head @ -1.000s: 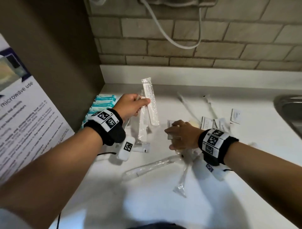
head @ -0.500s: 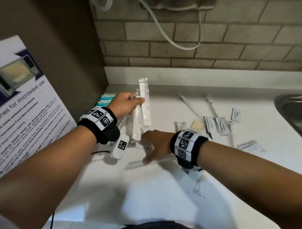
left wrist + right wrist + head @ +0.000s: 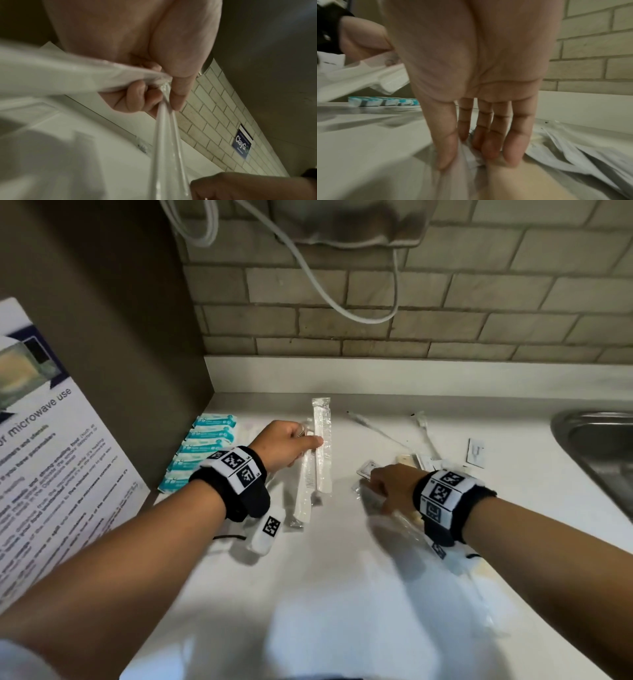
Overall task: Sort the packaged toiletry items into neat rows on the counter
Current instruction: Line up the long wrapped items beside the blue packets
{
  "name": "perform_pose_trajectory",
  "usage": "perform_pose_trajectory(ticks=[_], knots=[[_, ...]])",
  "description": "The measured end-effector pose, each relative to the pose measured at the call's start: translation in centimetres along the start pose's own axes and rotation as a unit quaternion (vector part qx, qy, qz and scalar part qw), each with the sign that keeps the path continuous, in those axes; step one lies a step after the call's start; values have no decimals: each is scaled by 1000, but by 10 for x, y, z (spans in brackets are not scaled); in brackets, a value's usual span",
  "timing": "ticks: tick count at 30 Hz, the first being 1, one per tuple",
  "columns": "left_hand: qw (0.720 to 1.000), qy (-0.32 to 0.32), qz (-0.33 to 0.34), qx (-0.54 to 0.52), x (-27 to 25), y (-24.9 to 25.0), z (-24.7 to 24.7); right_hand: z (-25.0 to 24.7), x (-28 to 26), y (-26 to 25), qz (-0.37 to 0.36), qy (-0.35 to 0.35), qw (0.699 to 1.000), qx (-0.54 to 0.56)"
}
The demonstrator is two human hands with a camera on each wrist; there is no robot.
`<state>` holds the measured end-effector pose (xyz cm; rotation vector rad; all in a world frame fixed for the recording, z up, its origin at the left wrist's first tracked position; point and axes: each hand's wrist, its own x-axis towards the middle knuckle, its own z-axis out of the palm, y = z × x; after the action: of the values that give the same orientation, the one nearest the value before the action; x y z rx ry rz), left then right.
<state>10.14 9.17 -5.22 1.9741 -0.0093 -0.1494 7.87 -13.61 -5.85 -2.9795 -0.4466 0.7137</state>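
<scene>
My left hand (image 3: 287,446) (image 3: 164,94) grips two white combs in clear wrappers (image 3: 322,446) (image 3: 164,148) (image 3: 368,78), held lengthwise just above the counter (image 3: 342,594) near its back left. To their right, my right hand (image 3: 383,487) (image 3: 471,152) reaches down with nearly straight fingers. Its thumb and fingers pinch a blurred clear packet (image 3: 407,522) (image 3: 458,175) that trails under the wrist. A row of teal-and-white sachets (image 3: 205,453) (image 3: 385,102) lies along the left wall.
Two wrapped toothbrushes (image 3: 373,429) and small white sachets (image 3: 476,451) lie scattered at the back right. A steel sink (image 3: 599,446) sits at the right edge. A microwave poster (image 3: 44,474) leans at the left, and a cord (image 3: 325,292) hangs on the brick wall.
My right hand went left to a clear packet near the counter's middle, then swept back right with it. My left hand kept hold of the combs, drifting slightly.
</scene>
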Motion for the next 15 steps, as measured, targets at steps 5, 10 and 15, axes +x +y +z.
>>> perform_pose_trajectory(ticks=[5, 10, 15], knots=[[1000, -5, -8, -3, 8, -2, 10, -18, 11, -3, 28, 12, 999, -20], [998, -12, -40, -47, 11, -8, 15, -43, 31, -30, -24, 16, 943, 332], [993, 15, -102, -51, 22, -15, 12, -34, 56, -42, 14, 17, 924, 383]])
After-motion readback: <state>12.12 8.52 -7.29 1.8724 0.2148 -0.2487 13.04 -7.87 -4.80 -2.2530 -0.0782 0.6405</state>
